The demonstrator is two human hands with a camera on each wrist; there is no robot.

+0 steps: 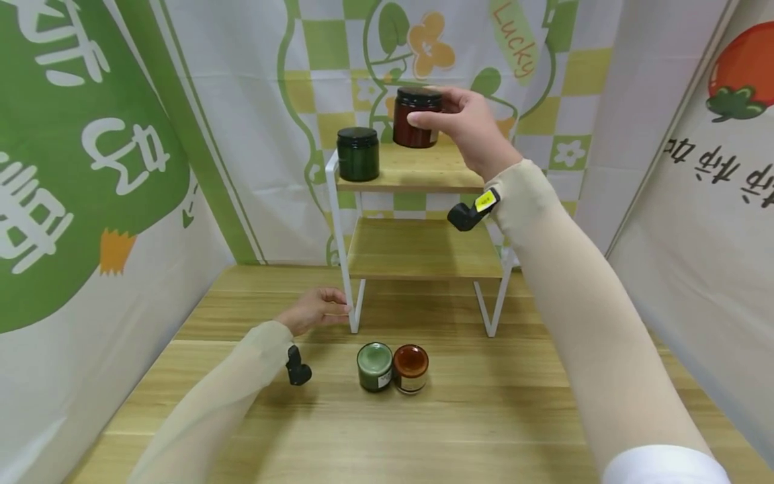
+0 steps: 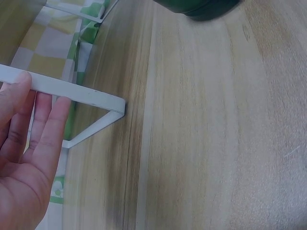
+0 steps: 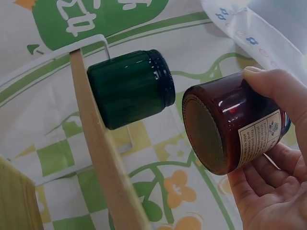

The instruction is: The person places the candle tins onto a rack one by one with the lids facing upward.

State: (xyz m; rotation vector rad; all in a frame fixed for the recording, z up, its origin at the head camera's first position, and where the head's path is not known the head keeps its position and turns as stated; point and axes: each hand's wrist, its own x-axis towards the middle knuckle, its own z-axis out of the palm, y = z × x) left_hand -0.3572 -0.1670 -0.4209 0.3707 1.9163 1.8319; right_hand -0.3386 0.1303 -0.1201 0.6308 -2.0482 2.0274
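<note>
My right hand [image 1: 474, 128] grips a dark red jar [image 1: 417, 119] with a black lid, held above the rack's top shelf [image 1: 423, 168]. In the right wrist view the red jar [image 3: 230, 124] shows its base and a pale label, apart from the shelf. A green jar [image 1: 358, 156] with a black lid stands on the top shelf's left end. Low at the rack's left side, my left hand [image 1: 314, 310] holds the white leg; the left wrist view shows the thumb and fingers of this hand [image 2: 29, 158] around the white bar [image 2: 81, 92].
On the table [image 1: 484, 417], in front of the rack, a green glass jar [image 1: 375, 366] and an amber one [image 1: 411, 368] stand side by side with their tops uncovered. The middle shelf [image 1: 423, 249] is bare. Printed cloth [image 1: 242, 134] hangs behind and at both sides.
</note>
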